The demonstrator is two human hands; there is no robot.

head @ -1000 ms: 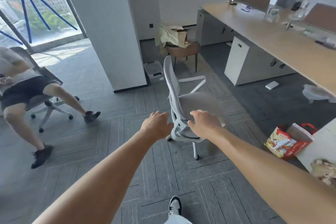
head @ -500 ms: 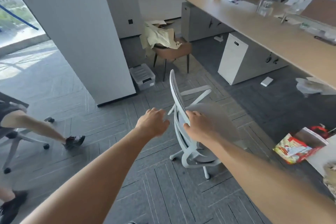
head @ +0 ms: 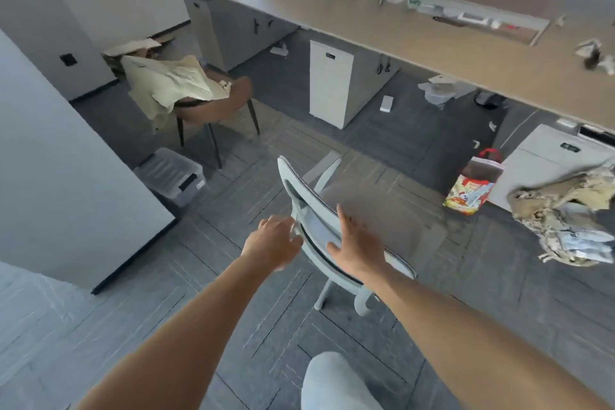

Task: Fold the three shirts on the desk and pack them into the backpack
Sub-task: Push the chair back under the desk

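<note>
bright, even daylight; soft shadows under the long desk; motion blur throughout; wide-angle bending toward the edges.

My two arms are bare, with no sleeves. My left hand and right hand wear nothing. My trouser knee is pale grey.

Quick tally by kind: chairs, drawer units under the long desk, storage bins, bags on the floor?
Chairs: 2, white swivel chair, brown chair
Drawer units: 2, one, another
Bins: 1, clear bin
Bags: 1, red-handled bag
Total: 6
</note>
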